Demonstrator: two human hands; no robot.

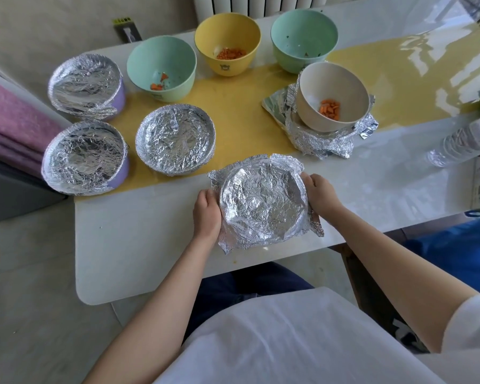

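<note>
A round dish covered with crinkled foil (262, 203) sits near the table's front edge, loose foil corners sticking out around it. My left hand (207, 213) grips its left rim, fingers curled round the foil edge. On the opposite side, my right hand (320, 194) holds the right rim the same way. Three other foil-covered dishes lie to the left: one in the middle (175, 138), one on a purple dish at the left edge (85, 157), one behind it (85, 84).
At the back stand a green bowl (161, 67) with carrot bits, a yellow bowl (227, 45) with diced carrot and a nearly empty green bowl (304, 37). A beige bowl (333, 97) with carrot sits on crumpled foil. A plastic bottle (466, 139) lies at right.
</note>
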